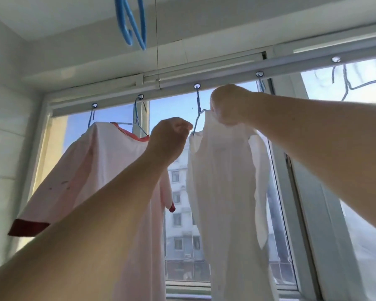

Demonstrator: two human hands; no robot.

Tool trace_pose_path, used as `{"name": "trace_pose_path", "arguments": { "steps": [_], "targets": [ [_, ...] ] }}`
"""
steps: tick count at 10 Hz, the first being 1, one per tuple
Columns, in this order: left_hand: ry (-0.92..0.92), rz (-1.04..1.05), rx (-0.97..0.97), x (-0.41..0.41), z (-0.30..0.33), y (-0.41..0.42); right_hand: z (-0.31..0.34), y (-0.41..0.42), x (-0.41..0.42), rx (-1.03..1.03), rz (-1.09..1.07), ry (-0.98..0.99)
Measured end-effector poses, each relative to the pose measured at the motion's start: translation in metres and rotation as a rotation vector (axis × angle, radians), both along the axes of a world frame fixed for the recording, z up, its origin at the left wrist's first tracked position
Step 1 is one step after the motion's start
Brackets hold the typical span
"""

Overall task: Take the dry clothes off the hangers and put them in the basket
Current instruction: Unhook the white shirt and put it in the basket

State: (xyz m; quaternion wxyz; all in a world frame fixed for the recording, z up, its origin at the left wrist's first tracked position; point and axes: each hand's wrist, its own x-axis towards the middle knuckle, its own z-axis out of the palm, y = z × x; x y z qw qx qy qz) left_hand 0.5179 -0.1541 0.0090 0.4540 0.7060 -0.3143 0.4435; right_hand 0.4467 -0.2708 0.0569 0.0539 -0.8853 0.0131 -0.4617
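A white garment (pixel 224 192) hangs from a blue wire hanger (pixel 197 118) hooked into a ring on the drying rail (pixel 172 83) before the window. My right hand (pixel 230 105) grips the top of this garment at the hanger. My left hand (pixel 169 137) is raised just left of it, fingers curled at the hanger's left end; what it holds is hard to tell. To the left, a pale pink shirt with red trim (pixel 100 170) hangs on another blue hanger (pixel 137 118). No basket is in view.
Bare blue hangers hang at the top (pixel 132 25) and at the far right (pixel 343 83) of the rail. A thin cord (pixel 157 40) runs down to the rail. Behind is a window (pixel 313 213) with buildings outside; a white wall (pixel 4 148) stands on the left.
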Motion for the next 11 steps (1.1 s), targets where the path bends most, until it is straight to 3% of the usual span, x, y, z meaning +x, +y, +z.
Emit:
{"name": "trace_pose_path", "arguments": {
  "steps": [2,4,8,11],
  "targets": [
    [0.028,0.067,0.142,0.028,0.021,-0.023,-0.003,-0.017,0.015,-0.257,-0.296,-0.074],
    [-0.186,0.124,0.241,0.038,0.039,-0.053,-0.006,-0.047,0.034,-0.319,-0.420,-0.277],
    [-0.289,0.083,0.345,0.036,0.067,-0.071,-0.024,-0.079,0.033,-0.116,-0.190,-0.461],
    [-0.369,0.193,0.403,0.040,0.066,-0.067,-0.069,-0.103,0.031,0.202,-0.032,-0.560]
  ]
}}
